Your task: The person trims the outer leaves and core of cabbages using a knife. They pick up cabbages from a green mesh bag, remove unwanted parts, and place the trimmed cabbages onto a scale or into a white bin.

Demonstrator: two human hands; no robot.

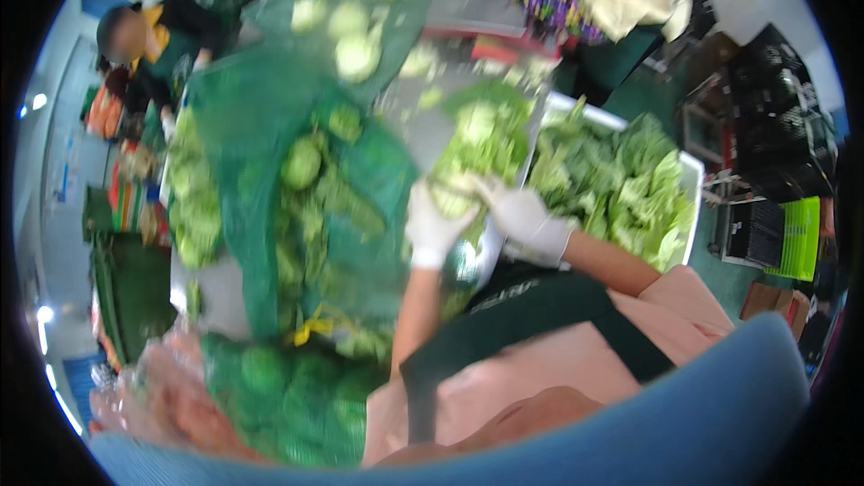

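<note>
Both hands wear white gloves. My left hand cups a pale green lettuce head from the left, close to my apron. My right hand lies against the same head from the right, its fingers over the top; whether it grips a leaf or a tool is blurred. Just beyond my hands, loose lettuce leaves lie on the metal table. To the right stands a white bin full of green leaves. Green mesh netting spreads at the left, with a round lettuce head on it.
Several pale heads lie at the table's far end. A filled green mesh sack is near my left side. One co-worker stands at the far left, another across at the upper right. Black crates are stacked at the right.
</note>
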